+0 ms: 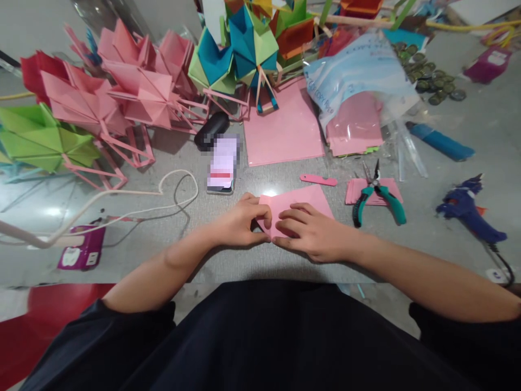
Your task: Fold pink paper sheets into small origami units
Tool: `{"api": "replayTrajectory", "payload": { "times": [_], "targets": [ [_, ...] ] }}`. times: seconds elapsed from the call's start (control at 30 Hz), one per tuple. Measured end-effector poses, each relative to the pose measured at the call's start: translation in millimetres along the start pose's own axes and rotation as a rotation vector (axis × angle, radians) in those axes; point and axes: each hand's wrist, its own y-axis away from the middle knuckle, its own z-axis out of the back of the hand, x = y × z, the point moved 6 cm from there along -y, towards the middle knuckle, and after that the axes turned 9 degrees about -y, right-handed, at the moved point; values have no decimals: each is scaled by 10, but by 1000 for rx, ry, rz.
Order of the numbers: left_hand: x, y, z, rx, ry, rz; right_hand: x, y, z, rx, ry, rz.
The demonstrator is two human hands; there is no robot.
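Observation:
A sheet of pink paper (311, 198) lies on the grey table, its near edge at my hands. My left hand (244, 222) has its fingers curled over the left corner, with the thumb at the near edge. Spread fingers of my right hand (315, 233) rest on the sheet's surface, the thumb close to the left thumb. Part of the paper is hidden under both hands. Just beyond it lies a slim pink tool (318, 180). To the right, pliers (376, 193) with green handles rest open on a stack of small pink paper pieces (396, 187).
Folded paper models (142, 95) line the back left. A phone (223, 163), black case (211, 130), white cable (122, 191) and purple box (83, 247) lie leftward. Pink sheets (280, 130), a plastic packet (354, 76), blue cutter (442, 141), coins (433, 79) and glue gun (470, 209) also lie around.

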Motion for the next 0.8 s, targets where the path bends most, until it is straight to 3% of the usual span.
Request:
{"api": "replayTrajectory", "payload": {
  "times": [0.8],
  "targets": [
    [-45, 14, 29, -100, 163, -93, -31, 11, 6, 1, -19, -12]
  ]
}}
